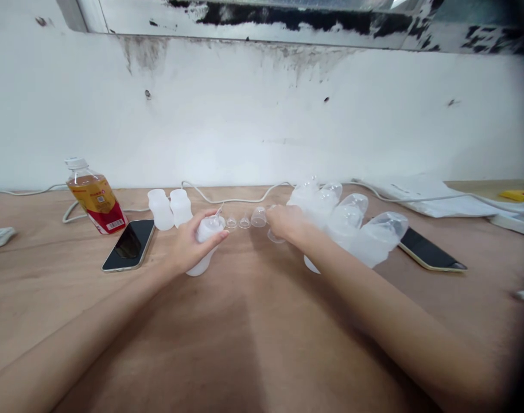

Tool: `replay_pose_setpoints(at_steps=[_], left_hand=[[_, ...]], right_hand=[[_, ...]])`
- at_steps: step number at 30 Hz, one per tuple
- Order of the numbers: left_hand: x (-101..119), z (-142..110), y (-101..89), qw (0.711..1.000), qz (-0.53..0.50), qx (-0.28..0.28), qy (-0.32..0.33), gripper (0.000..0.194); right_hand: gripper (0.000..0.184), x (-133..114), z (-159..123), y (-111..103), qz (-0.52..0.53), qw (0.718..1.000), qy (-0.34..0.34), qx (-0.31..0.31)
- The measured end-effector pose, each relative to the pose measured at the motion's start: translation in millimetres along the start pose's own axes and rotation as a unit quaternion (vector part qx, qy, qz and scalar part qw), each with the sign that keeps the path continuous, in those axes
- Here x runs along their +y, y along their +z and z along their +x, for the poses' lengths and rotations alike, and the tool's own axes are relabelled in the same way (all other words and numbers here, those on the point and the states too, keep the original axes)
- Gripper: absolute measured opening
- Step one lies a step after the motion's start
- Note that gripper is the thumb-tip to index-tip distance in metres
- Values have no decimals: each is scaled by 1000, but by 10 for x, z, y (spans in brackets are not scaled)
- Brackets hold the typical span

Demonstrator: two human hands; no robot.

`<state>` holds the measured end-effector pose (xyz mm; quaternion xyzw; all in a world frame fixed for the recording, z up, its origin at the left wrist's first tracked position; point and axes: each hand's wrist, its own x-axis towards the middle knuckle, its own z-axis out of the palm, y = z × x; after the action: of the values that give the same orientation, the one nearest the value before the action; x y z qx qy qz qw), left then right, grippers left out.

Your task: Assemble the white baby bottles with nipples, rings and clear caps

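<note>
My left hand (pixel 193 241) wraps around a frosted white baby bottle (pixel 198 267), tilted slightly over the table. A translucent teat in its collar shows at the top, between thumb and fingers. Over to the right, my right hand (pixel 283 221) has its fingers curled down on a clear cap (pixel 276 237); the fingertips are partly hidden. Between the hands, small clear teats (pixel 244 222) and a clear dome cap (pixel 259 217) stand in a row. Two frosted bottle bodies (pixel 160 209) without tops stand behind my left hand.
Several capped baby bottles (pixel 352 215) cluster behind my right forearm. One phone (pixel 130 245) lies left beside a drink bottle (pixel 97 198); another phone (pixel 429 252) lies right. A white cable (pixel 244 201) runs along the wall, near a white plastic bag (pixel 420 195).
</note>
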<state>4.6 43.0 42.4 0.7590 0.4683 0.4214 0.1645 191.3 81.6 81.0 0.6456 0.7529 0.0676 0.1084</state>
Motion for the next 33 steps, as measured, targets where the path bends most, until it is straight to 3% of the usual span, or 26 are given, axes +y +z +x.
replay_pose_setpoints(at_steps=[4,8,10,12,14,16,19,23,26,29,31,33], left_hand=[[-4,-8,13,1000,8,1,13,38],[1,-21,19,1000,25,-3,13,37],[-3,-30,30,999,38,-6,18,36],[-9,-41,54,999,50,-1,20,33],[-14,-54,88,999,48,10,25,31],[-17,-67,127,999,28,4,42,39],[-21,-69,169,998,1,-29,61,58],[-30,-35,167,991,-30,-69,111,77],[-41,-6,125,988,-44,-80,127,78],[-60,11,79,991,-44,-72,106,73],[-74,13,67,992,-60,-66,94,72],[-81,8,75,990,-82,-75,89,77]], right_hand=[[28,20,32,45,23,999,19,30],[26,57,22,-54,60,993,45,94],[28,51,-21,-150,136,978,11,160],[39,-1,-102,-238,262,944,-68,190],[50,-100,-202,-286,354,915,-143,132],[52,-214,-286,-287,352,915,-183,72],[48,-321,-339,-244,302,923,-226,78],[35,-286,-342,-222,293,901,-313,72],[21,-215,-361,-248,296,879,-364,87],[22,-169,-359,-272,283,842,-447,106],[29,-155,-335,-269,292,838,-448,108],[36,-150,-309,-255,312,861,-390,97]])
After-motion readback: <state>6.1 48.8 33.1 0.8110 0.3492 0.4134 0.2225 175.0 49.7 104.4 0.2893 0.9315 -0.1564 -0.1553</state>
